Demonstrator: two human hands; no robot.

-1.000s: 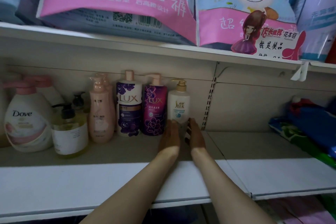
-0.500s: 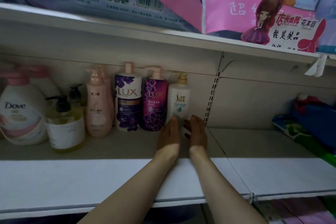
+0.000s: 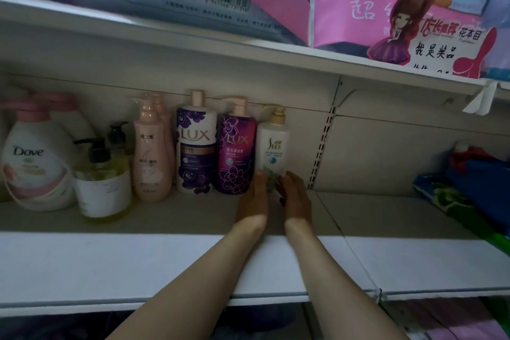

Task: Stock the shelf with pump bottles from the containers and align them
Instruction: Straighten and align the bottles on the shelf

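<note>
Little had moved: our left hand (image 3: pixel 252 196) and right hand (image 3: pixel 294 196), fingers straight, flanked the white bottle (image 3: pixel 273 143); shelf (image 3: pixel 386 218) space remained.

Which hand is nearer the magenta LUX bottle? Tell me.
Left. The left hand lies by the base of the magenta LUX bottle; the right hand is farther, on the other side of the white Slek bottle.

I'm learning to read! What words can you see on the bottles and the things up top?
"Dove": big white bottle.
"LUX": white-and-purple bottle.
"LUX" and "24": magenta bottle.
"SLEK", partly blurred: white bottle with gold pump, between both hands.
"我是奖品": sticker on the pink pack above.
Pink bottle label, small print and barcode digits: too blurred.
</note>
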